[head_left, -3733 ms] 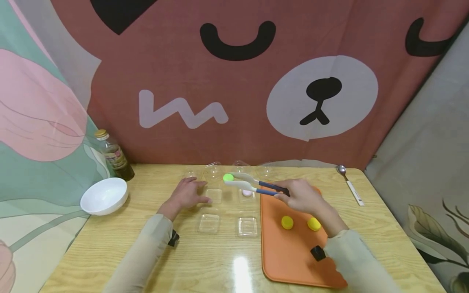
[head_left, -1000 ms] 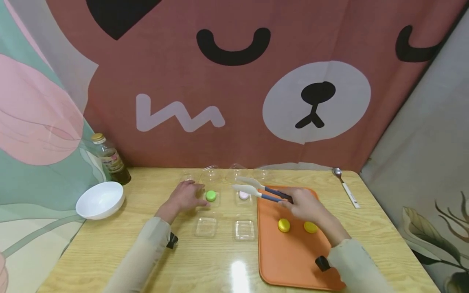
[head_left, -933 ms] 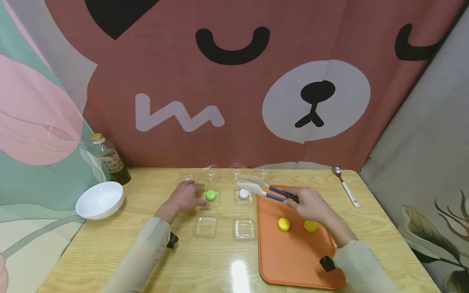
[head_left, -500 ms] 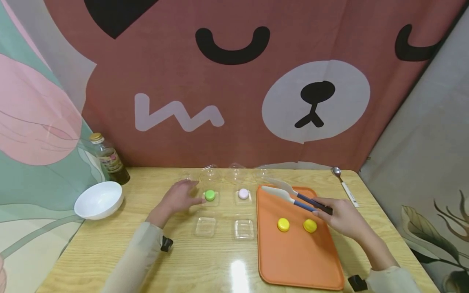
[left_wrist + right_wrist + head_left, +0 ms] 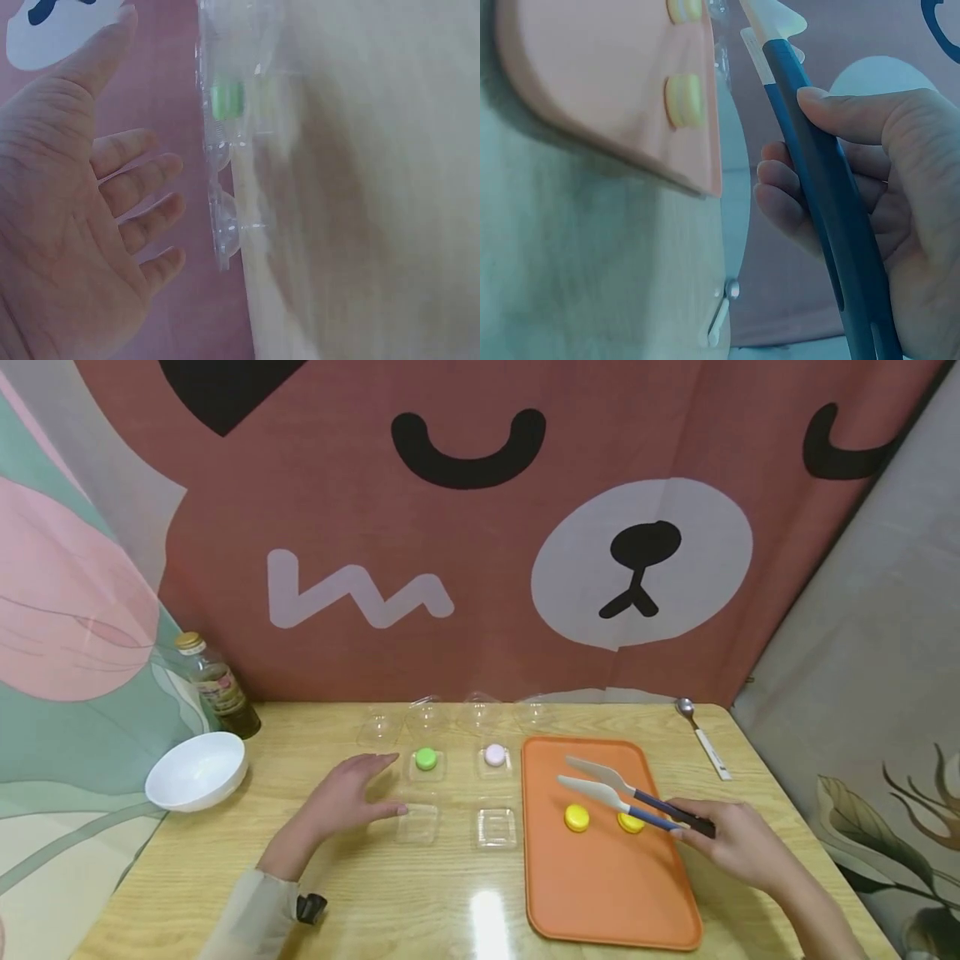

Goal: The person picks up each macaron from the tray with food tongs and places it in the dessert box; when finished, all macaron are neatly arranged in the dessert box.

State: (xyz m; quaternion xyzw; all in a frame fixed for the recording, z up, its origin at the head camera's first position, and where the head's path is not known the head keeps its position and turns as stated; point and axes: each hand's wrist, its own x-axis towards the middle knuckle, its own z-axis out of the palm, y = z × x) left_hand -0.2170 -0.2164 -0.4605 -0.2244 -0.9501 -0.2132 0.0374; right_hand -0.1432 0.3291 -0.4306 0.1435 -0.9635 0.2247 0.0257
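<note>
My right hand (image 5: 746, 843) grips blue-handled tongs (image 5: 598, 791) with pale tips, held over the orange tray (image 5: 600, 893). Their tips stand apart with nothing between them. Below, on the tray, lie a yellow macaron (image 5: 577, 817) and a second yellow macaron (image 5: 630, 822), partly covered by the tongs in the head view. With fingers spread and holding nothing, my left hand (image 5: 333, 802) hovers beside the clear plastic boxes; its thumb tip overlaps the front left box (image 5: 418, 824). A green macaron (image 5: 426, 759) sits in the back left box, a pale pink macaron (image 5: 495, 755) in the back right one.
Clear domed lids (image 5: 480, 714) stand up behind the boxes. Another clear box (image 5: 496, 828) lies left of the tray. At the left are a white bowl (image 5: 197, 772) and a bottle (image 5: 221, 689) of dark liquid. A spoon (image 5: 705, 739) lies at the far right.
The green macaron went from the tongs into the back left box. My right hand then moved the tongs right and nearer, over the tray. My left hand drew back toward me.
</note>
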